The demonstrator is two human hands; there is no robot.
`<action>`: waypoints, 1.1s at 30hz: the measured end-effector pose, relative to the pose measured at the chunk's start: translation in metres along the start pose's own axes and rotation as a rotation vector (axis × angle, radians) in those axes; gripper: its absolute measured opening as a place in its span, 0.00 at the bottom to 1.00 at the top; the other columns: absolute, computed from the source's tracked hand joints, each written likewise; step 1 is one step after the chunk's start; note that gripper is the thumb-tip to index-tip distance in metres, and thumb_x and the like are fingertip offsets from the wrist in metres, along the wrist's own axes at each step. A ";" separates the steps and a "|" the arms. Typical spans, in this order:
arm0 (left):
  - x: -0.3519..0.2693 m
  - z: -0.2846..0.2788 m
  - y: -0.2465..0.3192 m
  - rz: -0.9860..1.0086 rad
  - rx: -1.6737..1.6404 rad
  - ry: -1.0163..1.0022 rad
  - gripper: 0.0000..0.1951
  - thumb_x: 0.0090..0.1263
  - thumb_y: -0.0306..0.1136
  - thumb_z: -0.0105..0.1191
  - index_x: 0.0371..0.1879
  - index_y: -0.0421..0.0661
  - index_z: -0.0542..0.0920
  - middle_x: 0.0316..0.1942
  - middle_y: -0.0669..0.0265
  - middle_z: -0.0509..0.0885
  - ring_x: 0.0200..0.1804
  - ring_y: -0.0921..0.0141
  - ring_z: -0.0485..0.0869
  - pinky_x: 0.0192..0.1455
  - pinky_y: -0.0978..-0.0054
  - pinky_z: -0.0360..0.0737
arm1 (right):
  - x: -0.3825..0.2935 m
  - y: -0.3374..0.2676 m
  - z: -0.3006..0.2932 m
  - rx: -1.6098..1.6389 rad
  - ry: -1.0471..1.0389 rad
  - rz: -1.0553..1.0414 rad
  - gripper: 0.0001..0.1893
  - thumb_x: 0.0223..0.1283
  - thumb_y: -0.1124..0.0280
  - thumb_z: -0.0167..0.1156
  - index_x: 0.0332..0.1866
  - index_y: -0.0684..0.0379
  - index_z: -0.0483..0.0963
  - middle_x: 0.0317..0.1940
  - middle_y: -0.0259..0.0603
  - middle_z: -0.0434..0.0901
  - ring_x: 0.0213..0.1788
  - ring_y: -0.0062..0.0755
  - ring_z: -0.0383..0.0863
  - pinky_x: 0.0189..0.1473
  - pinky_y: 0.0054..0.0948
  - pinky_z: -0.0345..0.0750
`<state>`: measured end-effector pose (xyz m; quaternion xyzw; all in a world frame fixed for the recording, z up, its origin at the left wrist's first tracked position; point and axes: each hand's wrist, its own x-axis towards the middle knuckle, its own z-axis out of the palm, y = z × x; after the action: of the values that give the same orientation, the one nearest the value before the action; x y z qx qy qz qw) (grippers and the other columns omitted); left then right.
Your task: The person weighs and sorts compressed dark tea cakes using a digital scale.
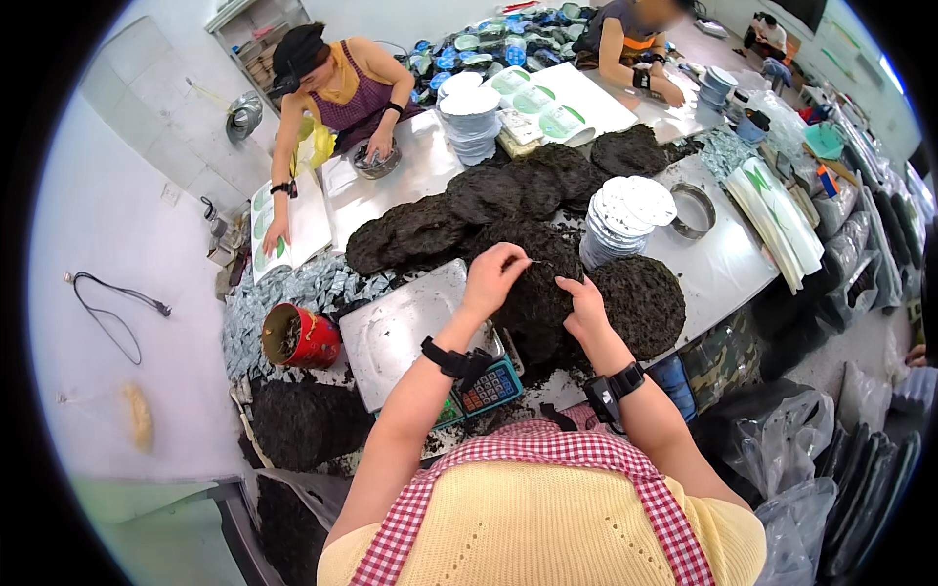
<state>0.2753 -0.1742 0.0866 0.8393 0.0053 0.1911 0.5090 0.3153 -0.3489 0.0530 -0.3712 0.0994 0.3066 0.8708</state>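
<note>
My left hand is above a dark, round pressed cake, its thumb and forefinger pinched on a thin, pale bit. My right hand holds the right edge of that cake, thumb on top; its other fingers are partly hidden. Another dark cake lies just right of my right hand. Behind it stands a stack of round whitish discs with dark crumbs on top. Left of my hands is a digital scale with a metal pan and a keypad, partly behind my left forearm.
A red tin lies tilted left of the scale, near small silvery packets. Overlapping dark cakes run across the metal table. A metal ring lies at right. Two people work across the table; one presses a hand into a round mould.
</note>
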 end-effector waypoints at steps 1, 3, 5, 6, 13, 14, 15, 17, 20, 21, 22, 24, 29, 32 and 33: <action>0.003 -0.005 -0.007 -0.017 -0.088 0.015 0.06 0.67 0.30 0.55 0.33 0.40 0.79 0.32 0.64 0.82 0.33 0.71 0.82 0.36 0.75 0.76 | 0.000 -0.004 0.007 0.018 0.051 0.012 0.18 0.59 0.81 0.54 0.56 0.64 0.68 0.47 0.41 0.77 0.48 0.37 0.78 0.50 0.40 0.78; 0.002 -0.011 -0.013 -0.136 -0.336 0.129 0.06 0.70 0.30 0.52 0.36 0.40 0.78 0.35 0.65 0.84 0.37 0.74 0.84 0.39 0.78 0.77 | 0.003 -0.006 0.007 0.068 0.136 -0.004 0.20 0.59 0.80 0.56 0.57 0.64 0.64 0.50 0.43 0.75 0.50 0.40 0.77 0.51 0.43 0.77; 0.000 -0.015 -0.022 -0.134 -0.453 0.159 0.05 0.74 0.30 0.47 0.40 0.42 0.74 0.37 0.65 0.84 0.38 0.73 0.84 0.39 0.79 0.77 | 0.016 0.003 -0.016 0.165 0.012 -0.022 0.28 0.59 0.78 0.58 0.64 0.63 0.58 0.54 0.46 0.73 0.51 0.41 0.77 0.51 0.45 0.77; -0.001 -0.015 -0.024 -0.196 -0.607 0.219 0.05 0.74 0.31 0.47 0.40 0.43 0.75 0.37 0.65 0.84 0.36 0.73 0.84 0.38 0.79 0.78 | 0.014 0.003 -0.012 0.147 0.090 -0.031 0.32 0.58 0.77 0.58 0.67 0.62 0.54 0.59 0.46 0.67 0.56 0.42 0.73 0.55 0.47 0.73; 0.020 -0.061 -0.036 -0.109 -0.675 0.449 0.04 0.73 0.30 0.50 0.39 0.43 0.74 0.31 0.65 0.82 0.31 0.75 0.80 0.36 0.78 0.80 | -0.015 -0.005 -0.006 0.007 0.363 0.011 0.51 0.55 0.75 0.62 0.75 0.56 0.31 0.75 0.46 0.39 0.75 0.43 0.40 0.72 0.51 0.37; 0.021 -0.067 -0.029 -0.086 -0.463 0.378 0.04 0.72 0.29 0.51 0.40 0.43 0.76 0.31 0.65 0.83 0.32 0.75 0.82 0.36 0.79 0.80 | -0.020 -0.005 -0.007 0.022 0.351 0.011 0.51 0.55 0.75 0.63 0.75 0.56 0.31 0.76 0.46 0.36 0.75 0.43 0.37 0.72 0.51 0.33; 0.018 -0.065 -0.018 -0.077 -0.394 0.268 0.05 0.71 0.29 0.52 0.39 0.42 0.77 0.30 0.65 0.84 0.32 0.75 0.82 0.37 0.79 0.80 | -0.024 -0.005 -0.003 0.015 0.363 0.014 0.50 0.55 0.76 0.62 0.75 0.56 0.34 0.75 0.46 0.41 0.74 0.43 0.41 0.72 0.51 0.38; 0.016 -0.040 -0.001 -0.055 -0.257 0.053 0.05 0.69 0.28 0.54 0.38 0.41 0.80 0.30 0.65 0.84 0.32 0.74 0.83 0.38 0.78 0.79 | -0.027 -0.004 0.006 -0.002 0.386 0.014 0.46 0.55 0.78 0.60 0.75 0.57 0.38 0.72 0.46 0.49 0.72 0.43 0.50 0.71 0.51 0.48; 0.017 -0.009 0.014 0.149 0.023 0.049 0.05 0.64 0.27 0.58 0.34 0.40 0.84 0.30 0.65 0.85 0.33 0.73 0.84 0.37 0.78 0.78 | -0.017 0.011 -0.006 0.194 0.071 -0.038 0.39 0.57 0.80 0.56 0.73 0.59 0.48 0.63 0.43 0.66 0.64 0.40 0.66 0.64 0.42 0.64; 0.018 -0.001 0.013 0.298 0.186 0.090 0.05 0.63 0.27 0.59 0.33 0.38 0.85 0.30 0.65 0.85 0.33 0.75 0.84 0.37 0.79 0.78 | -0.019 0.014 -0.005 0.159 0.020 -0.071 0.36 0.57 0.81 0.56 0.71 0.59 0.51 0.59 0.42 0.69 0.60 0.38 0.69 0.61 0.39 0.67; 0.016 0.005 0.011 0.249 0.175 0.095 0.05 0.63 0.26 0.58 0.33 0.38 0.85 0.30 0.65 0.85 0.32 0.76 0.83 0.36 0.78 0.77 | -0.022 0.017 -0.003 0.123 -0.031 -0.105 0.33 0.57 0.82 0.55 0.70 0.59 0.54 0.55 0.40 0.72 0.56 0.36 0.72 0.58 0.36 0.70; 0.015 0.006 0.008 0.030 0.023 0.072 0.05 0.63 0.26 0.58 0.33 0.39 0.85 0.30 0.65 0.85 0.32 0.77 0.82 0.36 0.80 0.77 | -0.027 0.016 0.007 -0.005 0.019 -0.147 0.29 0.58 0.82 0.54 0.66 0.58 0.60 0.48 0.38 0.76 0.51 0.32 0.75 0.54 0.33 0.73; 0.018 -0.011 -0.004 -0.185 -0.264 -0.129 0.05 0.66 0.28 0.57 0.35 0.39 0.81 0.28 0.71 0.81 0.31 0.79 0.78 0.37 0.81 0.75 | -0.020 0.015 -0.001 0.057 -0.037 -0.062 0.25 0.58 0.81 0.53 0.63 0.59 0.64 0.47 0.38 0.75 0.50 0.33 0.75 0.52 0.35 0.74; 0.016 -0.031 -0.018 -0.331 -0.720 0.054 0.06 0.72 0.30 0.50 0.40 0.41 0.77 0.32 0.68 0.80 0.33 0.78 0.78 0.37 0.81 0.76 | 0.000 0.018 -0.020 0.230 0.194 0.007 0.16 0.56 0.76 0.55 0.51 0.59 0.69 0.46 0.40 0.77 0.48 0.40 0.77 0.55 0.44 0.74; 0.009 -0.042 -0.007 -0.346 -0.720 0.127 0.06 0.72 0.30 0.51 0.38 0.41 0.77 0.33 0.67 0.81 0.35 0.77 0.80 0.39 0.81 0.77 | 0.007 0.018 -0.031 0.225 0.296 0.042 0.13 0.57 0.74 0.55 0.48 0.59 0.71 0.47 0.41 0.78 0.48 0.42 0.78 0.56 0.46 0.73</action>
<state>0.2715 -0.1331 0.1003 0.5806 0.1106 0.1436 0.7938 0.3117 -0.3578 0.0177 -0.3102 0.2679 0.2537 0.8762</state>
